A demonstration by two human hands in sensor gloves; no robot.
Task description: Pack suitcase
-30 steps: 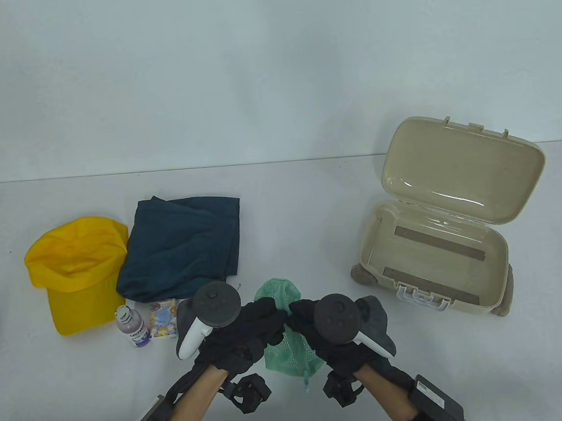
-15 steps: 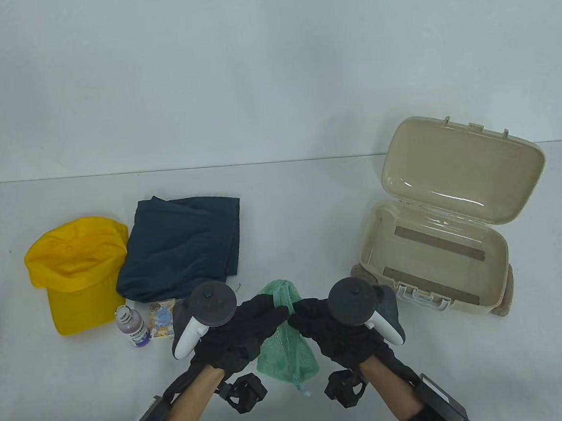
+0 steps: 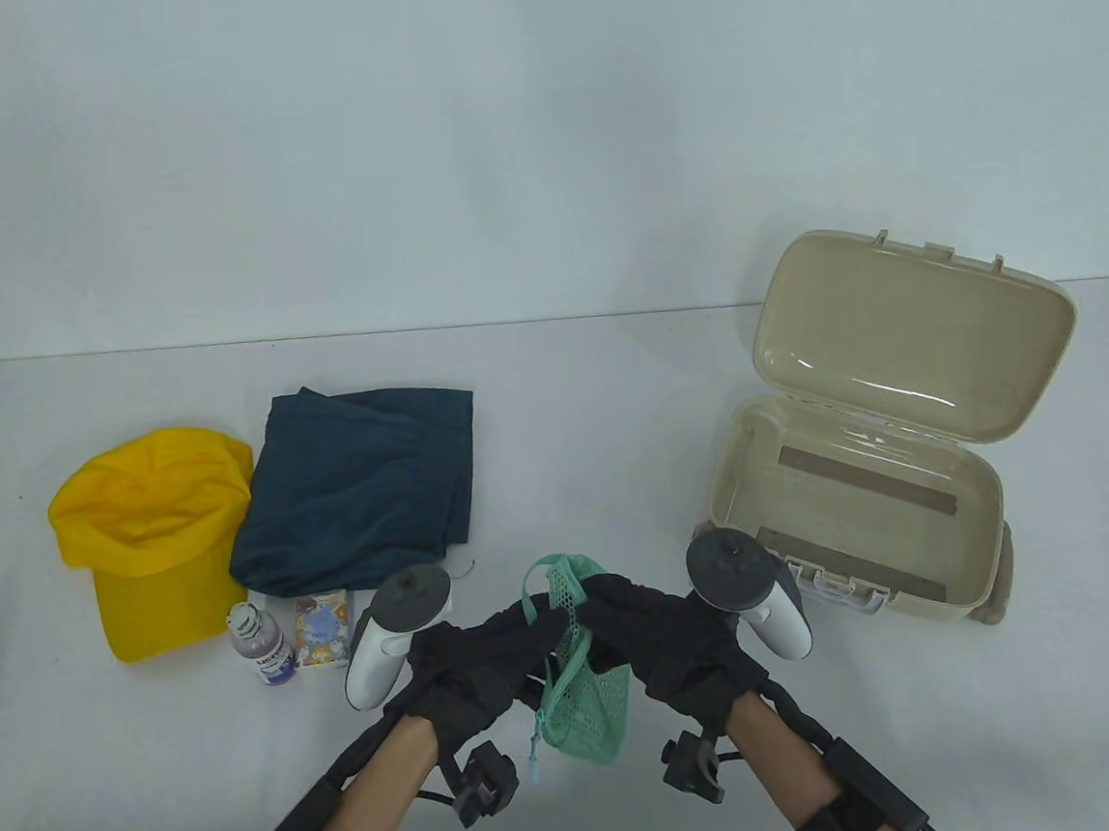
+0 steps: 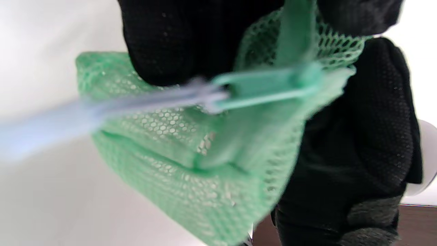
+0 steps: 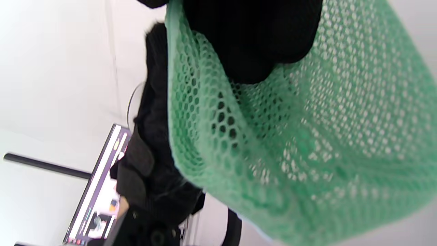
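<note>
Both hands hold a green mesh pouch (image 3: pixel 589 699) off the table at the front centre. My left hand (image 3: pixel 497 646) grips its left side and my right hand (image 3: pixel 631 622) grips its right side; the pouch mouth is pulled apart. It fills the left wrist view (image 4: pixel 211 160), where its zipper and a pale blue pull tab (image 4: pixel 51 126) show blurred, and the right wrist view (image 5: pixel 307 136). The beige suitcase (image 3: pixel 969 496) lies open and empty at the right, its lid (image 3: pixel 916 335) up.
On the left lie a yellow cap (image 3: pixel 153 533), a folded dark blue cloth (image 3: pixel 357 486), a small purple-liquid bottle (image 3: pixel 262 645) and a small printed packet (image 3: pixel 323 630). The suitcase's white latch handle (image 3: pixel 836 590) faces the front, near my right hand.
Both hands lifted the green pouch and turned it on edge, pulling its mouth open. The trackers tipped outward and the hands drew slightly toward the front.
</note>
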